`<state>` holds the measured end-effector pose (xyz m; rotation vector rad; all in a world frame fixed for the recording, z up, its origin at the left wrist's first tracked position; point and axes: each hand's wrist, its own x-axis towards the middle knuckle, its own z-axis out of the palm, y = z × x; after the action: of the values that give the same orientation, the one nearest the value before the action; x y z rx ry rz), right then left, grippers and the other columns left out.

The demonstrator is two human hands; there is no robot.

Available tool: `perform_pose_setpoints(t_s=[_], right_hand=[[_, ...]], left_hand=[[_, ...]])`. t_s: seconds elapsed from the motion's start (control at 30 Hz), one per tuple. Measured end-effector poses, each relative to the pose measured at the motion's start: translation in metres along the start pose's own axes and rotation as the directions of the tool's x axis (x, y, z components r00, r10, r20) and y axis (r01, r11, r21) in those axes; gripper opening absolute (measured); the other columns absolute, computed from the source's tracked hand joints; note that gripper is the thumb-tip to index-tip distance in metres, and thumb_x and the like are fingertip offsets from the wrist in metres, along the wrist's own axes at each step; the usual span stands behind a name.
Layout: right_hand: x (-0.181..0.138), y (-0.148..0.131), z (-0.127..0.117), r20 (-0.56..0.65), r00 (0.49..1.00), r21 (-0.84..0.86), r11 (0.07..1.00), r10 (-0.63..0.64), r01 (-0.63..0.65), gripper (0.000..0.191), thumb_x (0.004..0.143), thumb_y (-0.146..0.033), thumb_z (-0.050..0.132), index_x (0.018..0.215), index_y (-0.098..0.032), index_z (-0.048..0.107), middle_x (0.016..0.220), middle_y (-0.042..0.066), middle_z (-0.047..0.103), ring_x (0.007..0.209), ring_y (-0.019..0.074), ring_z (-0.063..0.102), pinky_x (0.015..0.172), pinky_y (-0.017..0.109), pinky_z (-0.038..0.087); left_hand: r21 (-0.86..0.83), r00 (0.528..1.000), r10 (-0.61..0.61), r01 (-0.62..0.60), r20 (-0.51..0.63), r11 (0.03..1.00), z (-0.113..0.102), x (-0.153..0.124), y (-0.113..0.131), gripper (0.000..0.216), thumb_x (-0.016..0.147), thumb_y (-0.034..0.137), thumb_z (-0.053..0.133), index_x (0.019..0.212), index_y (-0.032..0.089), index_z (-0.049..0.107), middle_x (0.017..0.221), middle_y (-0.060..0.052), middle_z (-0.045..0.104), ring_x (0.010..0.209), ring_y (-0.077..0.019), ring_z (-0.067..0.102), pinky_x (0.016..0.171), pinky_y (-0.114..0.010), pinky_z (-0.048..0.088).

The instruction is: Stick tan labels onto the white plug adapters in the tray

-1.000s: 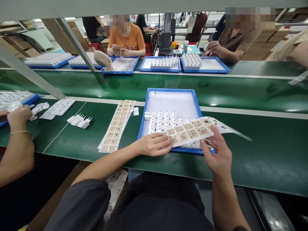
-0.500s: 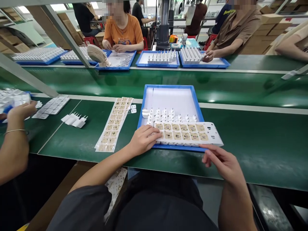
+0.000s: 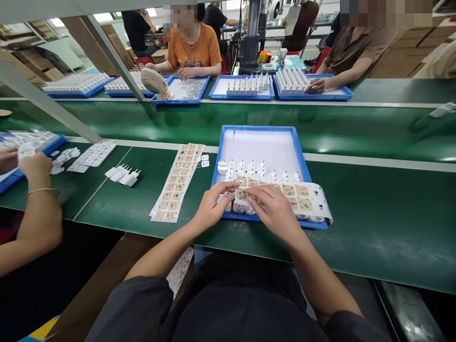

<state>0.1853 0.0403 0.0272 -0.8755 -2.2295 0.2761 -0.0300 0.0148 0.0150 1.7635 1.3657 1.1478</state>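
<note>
A blue tray [image 3: 299, 156] with a white floor sits on the green bench before me. Rows of small white plug parts [image 3: 254, 168] stand in its near half. A white sheet of tan stickers [image 3: 301, 194] lies across the tray's front over those parts. My left hand [image 3: 213, 206] rests at the sheet's left end, fingers curled against it. My right hand [image 3: 274, 209] lies on the sheet's left part beside it, fingertips pressing on a sticker.
A second sticker sheet [image 3: 178, 183] lies left of the tray, with loose white plugs [image 3: 123, 175] further left. A co-worker's hand [image 3: 35, 166] works at the far left by another tray. Beyond a green conveyor [image 3: 213, 123], people sit at more blue trays [image 3: 242, 92].
The sticker sheet, held tilted above the tray a second ago, now lies flat on the parts. My right hand moved from the sheet's right end leftward onto it, next to my left hand.
</note>
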Motion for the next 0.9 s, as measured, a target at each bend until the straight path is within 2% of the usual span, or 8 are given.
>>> perform_pose_setpoints(t_s=[0.1, 0.2, 0.37, 0.47, 0.6, 0.77, 0.83, 0.9], right_hand=[[0.002, 0.001, 0.006, -0.036, 0.999, 0.004, 1.0, 0.002, -0.002, 0.019, 0.103, -0.019, 0.058, 0.118, -0.02, 0.07, 0.099, 0.009, 0.077, 0.092, 0.0258, 0.072, 0.08, 0.041, 0.057], [0.004, 0.0, 0.01, -0.051, 0.998, 0.033, 0.999, 0.023, -0.022, 0.018, 0.103, -0.02, 0.059, 0.118, -0.02, 0.07, 0.095, 0.008, 0.075, 0.089, 0.0245, 0.071, 0.077, 0.038, 0.056], [0.005, 0.002, 0.014, -0.086, 0.996, 0.058, 0.998, 0.002, 0.003, 0.017, 0.102, -0.02, 0.062, 0.116, -0.022, 0.072, 0.095, 0.008, 0.072, 0.088, 0.0226, 0.07, 0.074, 0.035, 0.056], [0.004, 0.004, 0.017, -0.138, 0.99, 0.051, 0.998, -0.04, 0.047, 0.016, 0.101, -0.019, 0.063, 0.112, -0.023, 0.074, 0.093, 0.008, 0.073, 0.085, 0.0225, 0.069, 0.074, 0.035, 0.057], [0.002, 0.005, 0.023, -0.177, 0.981, 0.009, 0.997, -0.079, 0.082, 0.015, 0.101, -0.019, 0.063, 0.106, -0.025, 0.076, 0.091, 0.007, 0.076, 0.083, 0.0224, 0.07, 0.073, 0.036, 0.057], [-0.001, 0.006, 0.023, -0.195, 0.972, -0.052, 0.991, -0.13, 0.122, 0.017, 0.099, -0.017, 0.064, 0.101, -0.027, 0.076, 0.091, 0.006, 0.078, 0.078, 0.0214, 0.07, 0.069, 0.035, 0.055], [-0.004, 0.007, 0.018, -0.195, 0.973, 0.03, 0.991, -0.125, 0.133, 0.015, 0.098, -0.017, 0.064, 0.099, -0.027, 0.076, 0.093, 0.007, 0.077, 0.08, 0.0213, 0.071, 0.069, 0.035, 0.056], [-0.008, 0.009, 0.012, -0.205, 0.977, 0.166, 0.981, -0.061, 0.096, 0.012, 0.098, -0.018, 0.066, 0.098, -0.027, 0.074, 0.096, 0.008, 0.075, 0.086, 0.0221, 0.071, 0.071, 0.035, 0.057]], left_hand=[[-0.083, 0.992, -0.122, 0.123, 0.019, 0.989, 0.0, 0.006, 0.003, 0.033, 0.101, 0.038, 0.056, 0.129, 0.023, 0.066, 0.104, -0.006, 0.079, 0.097, -0.022, 0.074, 0.086, -0.031, 0.055], [-0.108, 0.99, -0.114, 0.122, 0.077, 0.987, 0.003, 0.011, 0.002, 0.044, 0.096, 0.04, 0.066, 0.136, 0.023, 0.059, 0.102, -0.005, 0.079, 0.092, -0.0205, 0.074, 0.083, -0.029, 0.053], [-0.18, 0.99, -0.084, 0.104, 0.114, 0.978, 0.002, 0.012, -0.001, 0.045, 0.094, 0.036, 0.07, 0.136, 0.022, 0.059, 0.101, -0.005, 0.081, 0.099, -0.0213, 0.074, 0.095, -0.033, 0.051], [-0.217, 0.985, -0.115, 0.141, 0.125, 0.966, 0.0, 0.014, 0.0, 0.043, 0.096, 0.04, 0.068, 0.134, 0.022, 0.061, 0.095, -0.004, 0.081, 0.094, -0.0216, 0.075, 0.09, -0.032, 0.052], [-0.168, 0.974, -0.196, 0.213, 0.111, 0.962, 0.0, 0.023, 0.003, 0.04, 0.093, 0.045, 0.068, 0.126, 0.022, 0.066, 0.078, -0.001, 0.078, 0.075, -0.019, 0.07, 0.075, -0.03, 0.051], [-0.124, 0.978, -0.184, 0.195, 0.096, 0.973, 0.002, 0.033, 0.005, 0.035, 0.091, 0.038, 0.07, 0.122, 0.02, 0.067, 0.071, 0.002, 0.074, 0.064, -0.015, 0.063, 0.069, -0.028, 0.048], [-0.06, 0.984, -0.166, 0.17, 0.061, 0.984, 0.003, 0.037, 0.002, 0.033, 0.093, 0.037, 0.068, 0.122, 0.021, 0.067, 0.075, 0.002, 0.075, 0.067, -0.0155, 0.064, 0.069, -0.027, 0.048], [0.056, 0.994, -0.109, 0.107, 0.026, 0.993, 0.005, 0.043, -0.003, 0.029, 0.095, 0.034, 0.066, 0.121, 0.022, 0.068, 0.08, 0.001, 0.077, 0.076, -0.018, 0.067, 0.074, -0.028, 0.049]])
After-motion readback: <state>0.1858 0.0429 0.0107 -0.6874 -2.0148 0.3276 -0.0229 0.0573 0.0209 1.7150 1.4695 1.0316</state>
